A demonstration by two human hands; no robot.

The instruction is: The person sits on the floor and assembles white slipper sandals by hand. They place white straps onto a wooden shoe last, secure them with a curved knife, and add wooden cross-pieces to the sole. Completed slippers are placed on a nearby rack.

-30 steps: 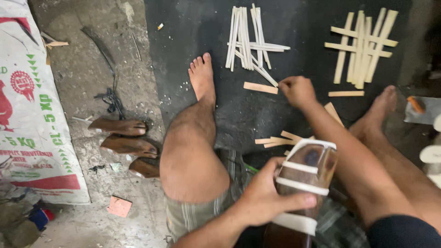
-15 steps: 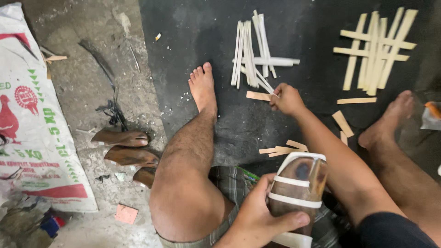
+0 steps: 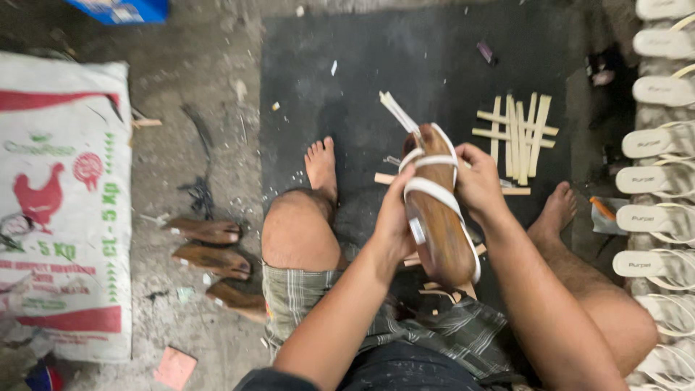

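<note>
Wooden shoe form (image 3: 438,217) held upright over lap, left hand (image 3: 394,217) and right hand (image 3: 478,185) fingers closed around it, two white straps (image 3: 434,190) already wrapped on, loose strips (image 3: 517,134) still waiting on mat (image 3: 347,80).

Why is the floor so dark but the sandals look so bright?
In the head view, the black mat soaks up the light and looks murky, the white sandals at the right edge glare, and the hands on the wooden shoe form look sharp.

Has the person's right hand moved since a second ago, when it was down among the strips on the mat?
Yes. The right hand has come up off the black mat and now grips the wooden shoe form.
</note>
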